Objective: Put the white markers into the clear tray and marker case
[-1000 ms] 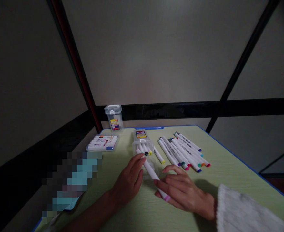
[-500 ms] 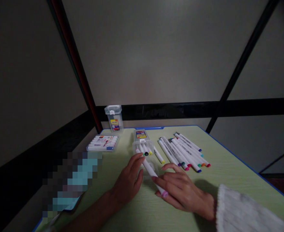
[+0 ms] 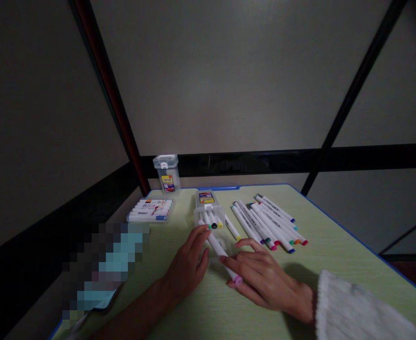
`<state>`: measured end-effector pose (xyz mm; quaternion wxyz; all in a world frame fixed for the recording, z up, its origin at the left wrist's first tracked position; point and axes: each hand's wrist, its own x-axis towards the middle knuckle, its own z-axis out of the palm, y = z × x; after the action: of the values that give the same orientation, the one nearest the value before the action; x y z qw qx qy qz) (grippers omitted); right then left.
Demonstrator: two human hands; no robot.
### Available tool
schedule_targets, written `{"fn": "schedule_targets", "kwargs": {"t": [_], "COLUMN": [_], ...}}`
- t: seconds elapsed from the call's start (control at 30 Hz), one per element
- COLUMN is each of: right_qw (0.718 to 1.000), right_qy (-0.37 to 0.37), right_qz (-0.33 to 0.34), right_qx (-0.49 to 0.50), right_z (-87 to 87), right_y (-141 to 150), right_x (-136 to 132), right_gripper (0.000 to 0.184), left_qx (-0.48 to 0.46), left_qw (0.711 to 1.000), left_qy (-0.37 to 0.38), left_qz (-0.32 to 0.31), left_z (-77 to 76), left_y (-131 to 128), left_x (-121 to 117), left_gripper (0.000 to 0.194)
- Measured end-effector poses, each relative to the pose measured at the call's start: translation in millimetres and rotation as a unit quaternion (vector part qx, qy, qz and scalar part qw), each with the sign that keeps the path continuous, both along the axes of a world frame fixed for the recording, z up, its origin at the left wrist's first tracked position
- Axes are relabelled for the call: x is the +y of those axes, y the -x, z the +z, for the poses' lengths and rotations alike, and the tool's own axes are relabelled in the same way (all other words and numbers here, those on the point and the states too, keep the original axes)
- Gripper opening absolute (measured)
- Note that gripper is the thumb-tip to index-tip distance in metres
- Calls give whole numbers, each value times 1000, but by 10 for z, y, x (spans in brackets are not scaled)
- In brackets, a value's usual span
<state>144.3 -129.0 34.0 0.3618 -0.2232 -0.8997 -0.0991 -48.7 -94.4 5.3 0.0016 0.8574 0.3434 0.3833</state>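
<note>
A white marker with a pink end [image 3: 217, 248] slants across the middle of the table, its far end at the mouth of a clear plastic box [image 3: 208, 211]. My right hand [image 3: 264, 276] pinches this marker near the pink end. At the box's near left edge is my left hand [image 3: 190, 262], thumb and fingers apart, fingertips beside the far end of the marker. Whether they press on box or marker I cannot tell. The box lies on its side with several markers inside; black and yellow ends show. Its clear lid [image 3: 213, 257] is partly hidden beneath the held marker.
One yellow-ended marker [image 3: 232, 227] lies right of the box. Farther right is a loose pile of white markers [image 3: 270, 222]. At the back left stands another clear box [image 3: 167, 175], behind a flat pack of markers [image 3: 150, 209]. A pixelated item [image 3: 112, 269] lies at left.
My right hand and the pink-ended marker have moved slightly forward and left, toward the box. My left hand has stayed in place.
</note>
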Motion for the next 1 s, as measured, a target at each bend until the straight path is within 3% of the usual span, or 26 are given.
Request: {"fn": "schedule_targets", "kwargs": {"t": [1.0], "right_qw": [998], "right_qy": [58], "right_qz": [-10], "right_qx": [-27], "right_z": [-12], "right_y": [4], "right_x": [9], "right_gripper": [30], "left_qx": [3], "left_qw": [1000], "left_qy": [22], "left_qz": [8], "left_z": [-21], "left_y": [0], "left_x": [17], "left_gripper": [43]}}
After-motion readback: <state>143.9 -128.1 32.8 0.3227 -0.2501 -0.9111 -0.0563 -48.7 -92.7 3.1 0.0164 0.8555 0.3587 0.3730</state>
